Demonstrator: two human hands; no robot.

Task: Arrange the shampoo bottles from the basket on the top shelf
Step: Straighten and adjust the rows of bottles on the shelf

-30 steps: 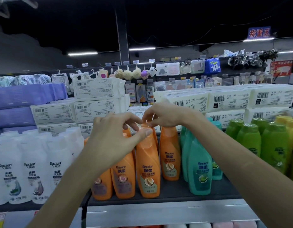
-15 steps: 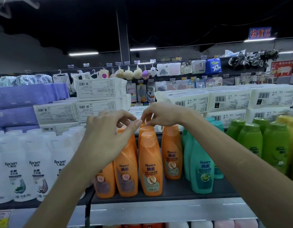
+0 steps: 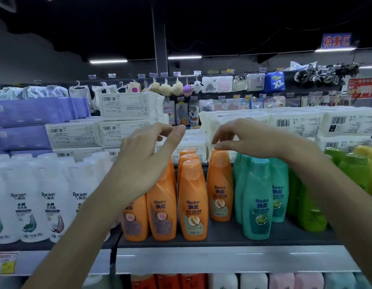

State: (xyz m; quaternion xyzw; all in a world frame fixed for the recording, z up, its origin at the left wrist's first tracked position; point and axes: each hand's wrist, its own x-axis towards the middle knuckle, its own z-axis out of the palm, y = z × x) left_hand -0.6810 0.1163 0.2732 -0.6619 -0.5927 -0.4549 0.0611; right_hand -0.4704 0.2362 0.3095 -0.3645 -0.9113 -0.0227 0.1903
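Hovering over glossy, curved orange plastic bottles (image 3: 193, 201), left hand (image 3: 146, 163), right hand (image 3: 254, 141); both slack-fingered, holding nothing

Only hands and forearms of the person show. Left hand (image 3: 143, 163): bare, slim, long fingers, knuckles faintly marked. Right hand (image 3: 249, 140): bare, same slim build, wrist bone visible. Left forearm (image 3: 80, 230): uncovered right to the near left frame edge. Right forearm (image 3: 337, 195): uncovered to the near right edge. Both look thicker toward the edges from the wide lens. Fingertips soft; nails can't be made out.
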